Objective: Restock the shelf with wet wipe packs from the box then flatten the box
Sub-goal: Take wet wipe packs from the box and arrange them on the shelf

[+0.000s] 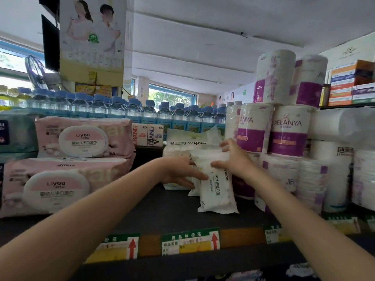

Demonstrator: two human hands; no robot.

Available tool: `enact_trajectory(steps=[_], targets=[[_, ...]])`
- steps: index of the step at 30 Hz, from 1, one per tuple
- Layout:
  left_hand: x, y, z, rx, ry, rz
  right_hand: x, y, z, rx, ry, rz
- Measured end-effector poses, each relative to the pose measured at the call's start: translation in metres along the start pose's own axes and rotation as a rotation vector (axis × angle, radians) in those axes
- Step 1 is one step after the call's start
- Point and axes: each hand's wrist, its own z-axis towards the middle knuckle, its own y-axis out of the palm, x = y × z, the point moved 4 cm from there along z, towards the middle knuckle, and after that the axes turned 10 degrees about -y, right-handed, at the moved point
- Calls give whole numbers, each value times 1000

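Mid-restock: left hand (180,171) and right hand (233,159) clasp upright packs (217,191) on shelf (162,209). Box unseen; flattening likely still ahead.

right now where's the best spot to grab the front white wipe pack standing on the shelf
Pinch the front white wipe pack across its upper flat faces, coming from above and the front. It stands on end, leaning back on the packs behind, with toilet paper rolls close on its right; the top and left side are freest.

Both hands (182,173) (235,159) apparently gripping upright wipe packs (217,189), dark shelf (172,211)
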Motion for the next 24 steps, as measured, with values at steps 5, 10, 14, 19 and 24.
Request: enact_trajectory(steps=[5, 10, 14, 19, 24], targets=[[-10, 18, 25, -8, -140, 285, 3, 1, -22, -416, -135, -354], [-7, 32, 32, -16, -88, 362, 13, 8, -26, -418, -167, -514], [0, 35, 35, 139, -26, 470, 22, 9, -20, -373, -133, -597], [10, 20, 14, 347, 119, 519, 2, -7, -36, -266, -133, -620], [26, 19, -29, 537, 396, 377, -27, -30, -65, -185, -63, -555]])
